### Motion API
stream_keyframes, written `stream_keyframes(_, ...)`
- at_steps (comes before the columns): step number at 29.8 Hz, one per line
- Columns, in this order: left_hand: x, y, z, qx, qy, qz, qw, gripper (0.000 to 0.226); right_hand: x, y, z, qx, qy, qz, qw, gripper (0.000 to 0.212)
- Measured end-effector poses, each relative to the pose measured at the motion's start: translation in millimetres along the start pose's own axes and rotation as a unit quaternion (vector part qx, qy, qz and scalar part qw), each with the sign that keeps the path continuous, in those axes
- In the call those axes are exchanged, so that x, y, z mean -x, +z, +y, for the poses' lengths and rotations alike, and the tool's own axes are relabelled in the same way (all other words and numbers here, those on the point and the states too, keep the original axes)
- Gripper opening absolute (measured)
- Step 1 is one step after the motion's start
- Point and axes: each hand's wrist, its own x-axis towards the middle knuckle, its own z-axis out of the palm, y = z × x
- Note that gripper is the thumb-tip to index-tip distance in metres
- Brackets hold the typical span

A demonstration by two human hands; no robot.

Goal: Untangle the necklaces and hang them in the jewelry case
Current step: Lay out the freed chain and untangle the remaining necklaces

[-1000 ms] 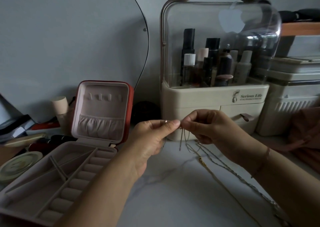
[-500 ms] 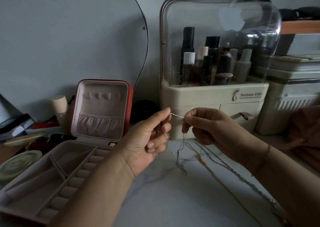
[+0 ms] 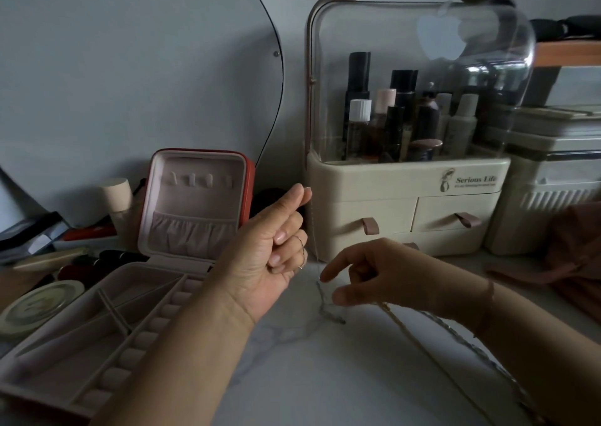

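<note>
My left hand (image 3: pixel 276 243) is raised at centre, pinching one end of a thin silver necklace (image 3: pixel 313 234) between thumb and forefinger; the chain hangs straight down to the marble top. My right hand (image 3: pixel 374 273) hovers low beside it, thumb and forefinger apart around the chain's lower part, where it bunches on the table (image 3: pixel 328 312). A gold chain (image 3: pixel 419 338) and a thicker silver chain (image 3: pixel 461 331) trail under my right wrist toward the lower right. The red jewelry case (image 3: pixel 195 204) stands open at left, its pink lid upright with small hooks.
A cream cosmetics organizer (image 3: pixel 406 198) with a clear dome and drawers stands behind the hands. A cream box (image 3: pixel 553 191) and brown cloth (image 3: pixel 575 256) lie at right. Left of the case are a round tin (image 3: pixel 39 305), a bottle (image 3: pixel 117 198) and clutter.
My left hand has lifted up and left, drawing the thin silver chain out long and vertical. My right hand has dropped toward the table and loosened its pinch.
</note>
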Motion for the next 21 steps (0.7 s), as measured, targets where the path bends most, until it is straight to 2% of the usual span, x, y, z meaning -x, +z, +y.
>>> stream_keyframes(2,0,0,0,0.005,0.005,-0.004,1.000,0.021,-1,2,0,0.015,-0.005,0.005,1.000,0.023)
stream_keyframes(6,0,0,1,0.012,0.009,-0.004,1.000,0.021,-1,6,-2,0.035,-0.027,0.019,0.999,0.013)
stream_keyframes(12,0,0,1,0.023,0.004,-0.006,1.000,0.019,-7,22,-4,0.048,-0.077,0.103,0.991,0.006)
stream_keyframes(15,0,0,1,0.028,0.004,-0.006,1.000,0.019,-8,26,-4,0.053,-0.083,0.106,0.989,0.004)
stream_keyframes(21,-2,-1,-1,0.024,0.008,0.006,1.000,0.017,-7,26,-5,0.062,-0.086,0.132,0.986,0.009)
